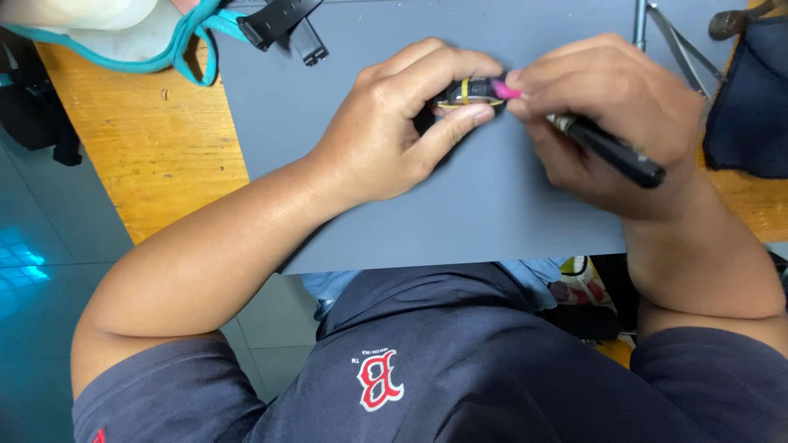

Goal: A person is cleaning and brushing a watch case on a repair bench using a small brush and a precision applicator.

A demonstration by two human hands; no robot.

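Left hand: the left hand (394,123) is curled narrowly around a small dark watch case (469,92), thumb below and fingers over the top, holding it just above the grey mat (460,221).
Watch case: only a sliver shows between thumb and fingers, with a yellowish band or ring across it; its face and back are hidden, so which side is up cannot be told.
Right hand: the right hand (611,115) is closed on a black pen-like tool (611,149), whose shaft sticks out past the knuckles toward the right.
Tool tip: a pink end (506,90) touches the watch case; the exact point of contact is covered by fingertips.
Mat: it lies on an orange wooden table (139,139); its near edge sits over the person's lap.
Far edge: two black watch strap pieces (283,25) lie on the mat, partly cut off by the frame.
Top left: a white and teal object (123,33), cut off, kind unclear.
Top right: thin metal tweezers (677,41) and a dark blue cloth (751,98), both cut off.
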